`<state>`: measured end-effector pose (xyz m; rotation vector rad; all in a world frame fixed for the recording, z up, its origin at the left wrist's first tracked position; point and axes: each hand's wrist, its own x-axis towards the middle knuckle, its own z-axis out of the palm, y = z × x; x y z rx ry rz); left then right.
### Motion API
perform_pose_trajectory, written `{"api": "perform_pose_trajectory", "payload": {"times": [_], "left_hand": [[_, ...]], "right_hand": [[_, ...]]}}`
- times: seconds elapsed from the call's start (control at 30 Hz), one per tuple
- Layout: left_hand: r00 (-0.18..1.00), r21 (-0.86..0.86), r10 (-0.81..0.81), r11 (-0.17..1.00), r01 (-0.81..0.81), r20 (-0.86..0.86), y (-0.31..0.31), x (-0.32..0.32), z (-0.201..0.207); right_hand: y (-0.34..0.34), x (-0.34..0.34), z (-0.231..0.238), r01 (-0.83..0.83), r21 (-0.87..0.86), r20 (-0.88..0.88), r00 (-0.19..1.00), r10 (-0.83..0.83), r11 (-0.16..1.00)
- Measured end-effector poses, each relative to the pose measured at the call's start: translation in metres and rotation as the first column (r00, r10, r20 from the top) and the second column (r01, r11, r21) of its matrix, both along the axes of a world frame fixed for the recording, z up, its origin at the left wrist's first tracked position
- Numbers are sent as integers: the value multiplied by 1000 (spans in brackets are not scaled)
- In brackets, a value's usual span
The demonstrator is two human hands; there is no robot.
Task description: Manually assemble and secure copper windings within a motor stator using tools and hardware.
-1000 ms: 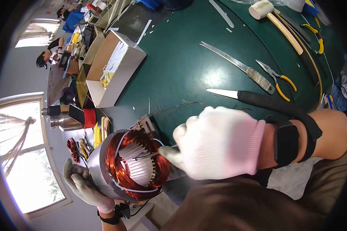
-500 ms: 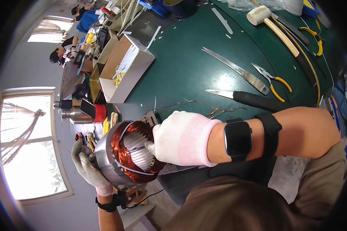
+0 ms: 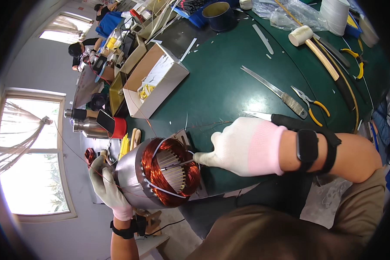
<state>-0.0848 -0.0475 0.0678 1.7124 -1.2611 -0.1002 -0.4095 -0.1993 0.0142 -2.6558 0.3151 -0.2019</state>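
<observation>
A motor stator point(image 3: 132, 180), a grey metal cylinder with thick copper windings point(image 3: 151, 173) bound by white cord, lies tilted with its bore facing right. My left hand point(image 3: 105, 184), in a white glove, curls against its left outer side. A fine copper wire passes over that hand. My right hand point(image 3: 242, 145), gloved in white with a pink cuff, is just right of the bore. Its index finger and thumb are together at the end of a thin wire point(image 3: 177, 164) that runs out of the bore; the other fingers are folded.
On the green table point(image 3: 212, 95) lie a knife point(image 3: 290, 122), a long blade with wrapped handle point(image 3: 273, 89), pliers point(image 3: 310, 104) and a mallet point(image 3: 318, 52). A white box point(image 3: 160, 86) stands behind the stator, near a steel flask point(image 3: 91, 127). Two people work at the far left.
My right hand has drawn out of the bore to the right, with a thin wire now stretched behind it. My left hand stays at the stator. The whole view has shifted slightly.
</observation>
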Motion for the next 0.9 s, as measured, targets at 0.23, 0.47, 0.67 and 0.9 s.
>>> {"api": "perform_pose_trajectory", "payload": {"times": [0.23, 0.47, 0.67, 0.9], "left_hand": [[998, 2, 11, 1000, -11, -62, 0, -1, -2], [996, -13, 62, 998, -63, -61, -1, -5, -3], [998, -3, 49, 999, -49, -41, 3, -1, -2], [996, 34, 74, 997, -72, -53, 4, -2, 0]], "right_hand": [[-2, -15, -2, 17, 3, -62, 998, -17, 1000], [-5, -30, -3, 32, 35, -70, 997, -30, 999], [12, -54, 16, 100, -258, 6, 995, -102, 961], [36, -52, -37, 336, -367, 335, 918, -214, 867]]}}
